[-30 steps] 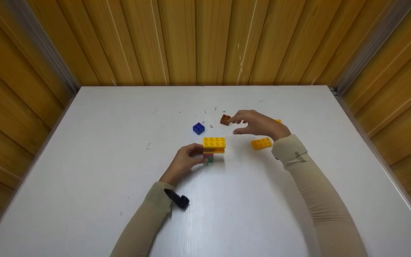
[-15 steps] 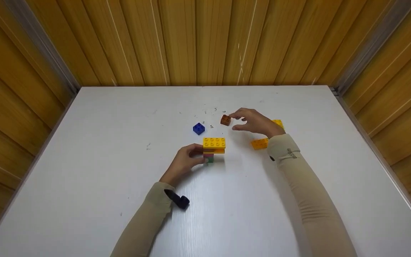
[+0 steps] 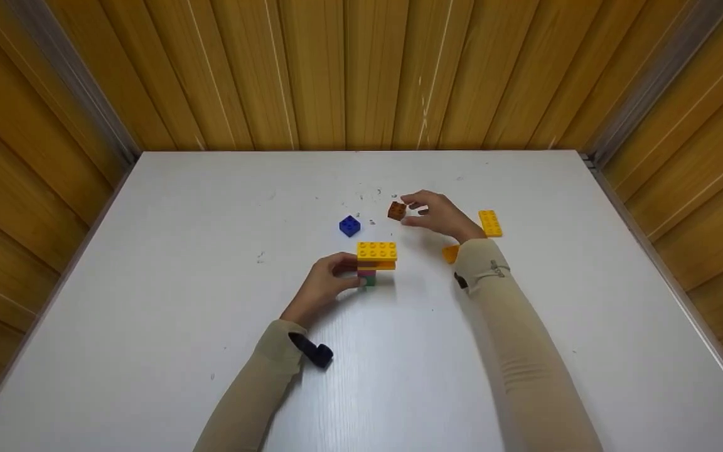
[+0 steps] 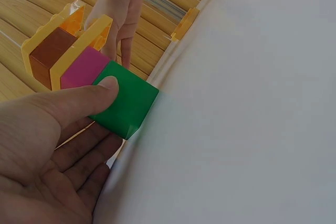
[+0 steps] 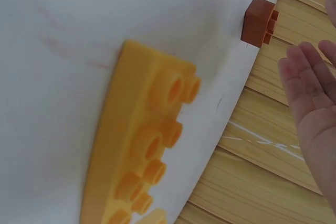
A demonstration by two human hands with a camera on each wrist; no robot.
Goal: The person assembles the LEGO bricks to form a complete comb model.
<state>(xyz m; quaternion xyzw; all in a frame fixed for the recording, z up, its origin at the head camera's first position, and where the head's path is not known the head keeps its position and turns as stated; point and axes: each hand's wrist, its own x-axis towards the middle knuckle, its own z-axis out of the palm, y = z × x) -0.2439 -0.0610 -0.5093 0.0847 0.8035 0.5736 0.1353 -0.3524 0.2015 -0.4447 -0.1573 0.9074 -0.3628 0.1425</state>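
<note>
**Gently Does It Beside the Brown Brick [image 3: 396,211]**

The right grip [image 3: 440,215] hangs just beside that loose brick, thumb and fingertips apart and holding nothing. The left grip [image 3: 327,276] pinches the foot of an upright stack [image 3: 377,252], thumb against its green block [image 4: 128,103]. A magenta block [image 4: 81,71] sits on the green, topped by two yellow plates [image 3: 376,248] that sandwich a brown block [image 4: 50,55] at one end and overhang at the other.

A clean pick-up seems to call for straddling opposite side walls, fingertips below the studs so the top is free for pressing. The overhang looks liable to tip, so a firm hold low on the stack appears wise.

Farther out on the counter [image 3: 179,282], a blue brick [image 3: 349,226] lies left of the brown one. An orange brick [image 3: 450,253] shows partly past the right sleeve [image 3: 486,258]; a loose yellow plate [image 3: 490,223] lies right of the wrist.
</note>
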